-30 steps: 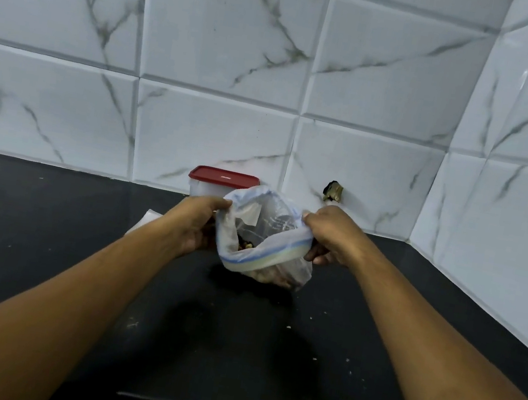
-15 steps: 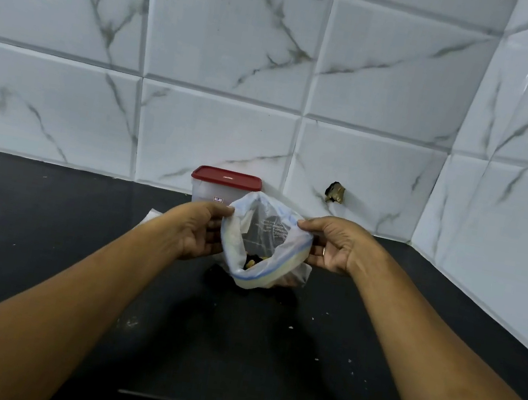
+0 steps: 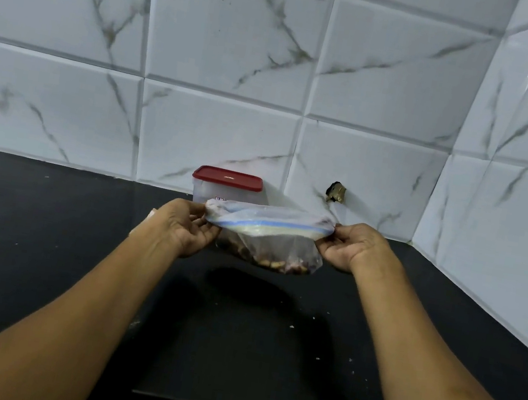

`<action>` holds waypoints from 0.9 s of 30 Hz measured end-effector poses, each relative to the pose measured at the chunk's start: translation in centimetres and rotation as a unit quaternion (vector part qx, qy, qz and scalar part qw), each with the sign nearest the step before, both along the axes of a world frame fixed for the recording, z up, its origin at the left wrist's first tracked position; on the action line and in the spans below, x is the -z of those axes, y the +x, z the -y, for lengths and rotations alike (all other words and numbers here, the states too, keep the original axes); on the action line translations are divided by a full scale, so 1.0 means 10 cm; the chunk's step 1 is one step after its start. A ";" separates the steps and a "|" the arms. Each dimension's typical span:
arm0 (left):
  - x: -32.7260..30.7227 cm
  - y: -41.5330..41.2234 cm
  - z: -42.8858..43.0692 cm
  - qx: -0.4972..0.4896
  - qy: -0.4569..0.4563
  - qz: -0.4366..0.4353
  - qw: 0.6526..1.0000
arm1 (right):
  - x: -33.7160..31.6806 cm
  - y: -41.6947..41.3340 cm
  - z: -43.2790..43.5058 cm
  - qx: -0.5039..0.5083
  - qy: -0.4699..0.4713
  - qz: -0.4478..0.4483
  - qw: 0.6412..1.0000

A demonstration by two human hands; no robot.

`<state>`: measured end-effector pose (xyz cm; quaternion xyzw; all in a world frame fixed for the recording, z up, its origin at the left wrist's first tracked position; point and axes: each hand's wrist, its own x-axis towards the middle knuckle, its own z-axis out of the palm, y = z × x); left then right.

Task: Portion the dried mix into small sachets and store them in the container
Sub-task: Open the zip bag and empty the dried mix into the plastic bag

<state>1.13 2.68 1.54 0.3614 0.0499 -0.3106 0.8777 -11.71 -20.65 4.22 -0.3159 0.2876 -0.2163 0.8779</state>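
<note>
Pinching the two ends of the zip strip, the left hand (image 3: pixel 182 225) and right hand (image 3: pixel 350 247) held a clear zip bag (image 3: pixel 272 240) stretched taut between them over the black countertop (image 3: pixel 40 251). Each hand's thumb and fingers were closed on the bag's top edge. Dried mix (image 3: pixel 276 264) lay in the sagging bottom. Just behind the bag, against the tiled wall (image 3: pixel 230 56), stood the container (image 3: pixel 203 190), red lid (image 3: pixel 228 178) on.
</note>
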 end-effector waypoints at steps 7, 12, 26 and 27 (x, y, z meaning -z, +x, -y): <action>-0.02 -0.05 -0.06 0.044 0.013 0.020 0.999 | 0.02 -0.12 -0.01 -0.038 0.005 -0.015 0.999; -0.05 -0.09 -0.01 0.059 0.042 0.054 0.996 | 0.00 -0.07 -0.09 -0.044 -0.005 -0.015 0.999; -0.01 0.00 -0.12 0.072 0.404 0.354 0.840 | 0.12 -0.20 0.08 -0.056 -0.450 -0.175 0.874; -0.03 0.01 -0.12 0.085 0.419 0.363 0.828 | 0.11 -0.19 0.08 -0.070 -0.454 -0.186 0.869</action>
